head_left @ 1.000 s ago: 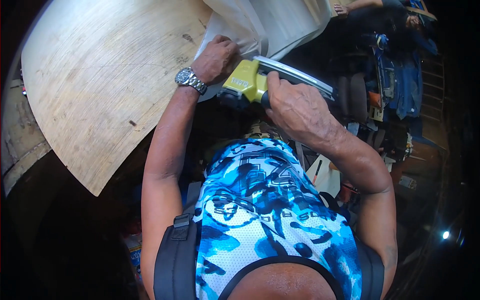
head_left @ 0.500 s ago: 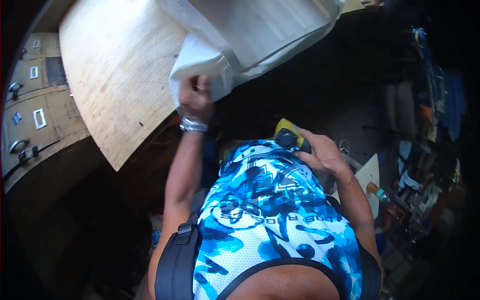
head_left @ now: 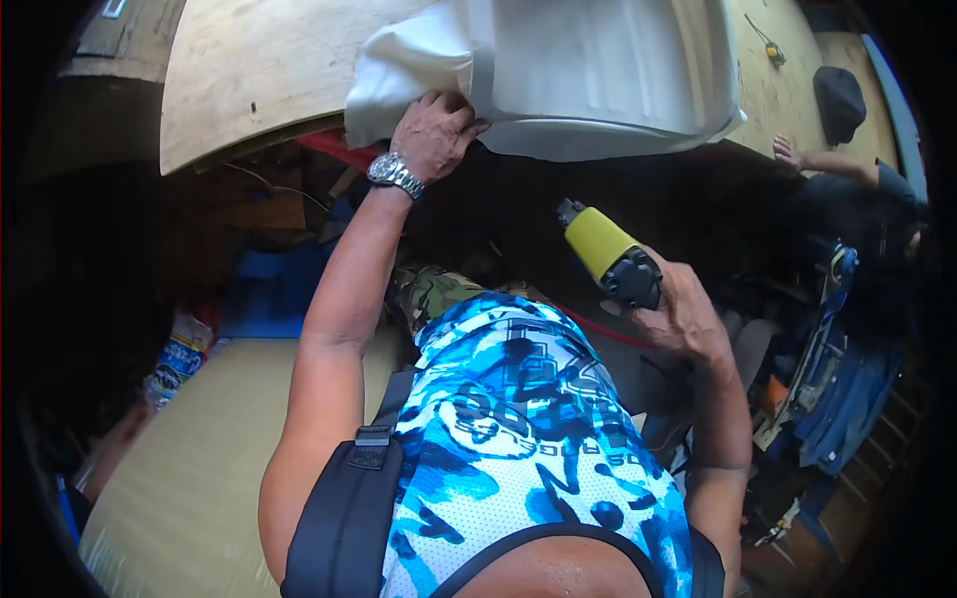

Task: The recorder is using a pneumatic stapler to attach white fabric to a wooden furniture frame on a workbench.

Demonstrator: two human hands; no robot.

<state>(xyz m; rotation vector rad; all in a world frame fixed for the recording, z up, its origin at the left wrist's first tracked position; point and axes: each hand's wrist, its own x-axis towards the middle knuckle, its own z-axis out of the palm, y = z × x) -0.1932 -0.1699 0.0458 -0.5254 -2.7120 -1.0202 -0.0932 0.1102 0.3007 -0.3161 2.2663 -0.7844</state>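
Note:
A white covered panel (head_left: 608, 70) with raised ridges lies on the wooden tabletop (head_left: 259, 70), its front edge along the table's edge. Loose white fabric (head_left: 404, 65) spreads out from its left side. My left hand (head_left: 436, 135), with a metal watch on the wrist, is closed on the fabric edge at the panel's near left corner. My right hand (head_left: 686, 314) grips a yellow and black staple gun (head_left: 606, 244) in front of my body, apart from the panel. The gun's nose points up and left, toward the table. Its handle is mostly hidden by my fingers.
A co-worker's hand (head_left: 790, 154) rests near the table's right edge. Beyond it lie a dark cap (head_left: 839, 103) and a small yellow item (head_left: 774, 52). A red hose (head_left: 618, 332) runs beside my right hand. A padded beige surface (head_left: 189, 448) is at lower left.
The view has swung right. My left hand has shifted to the fabric edge at the panel's corner. My right hand has lifted the staple gun away from my waist, toward the table.

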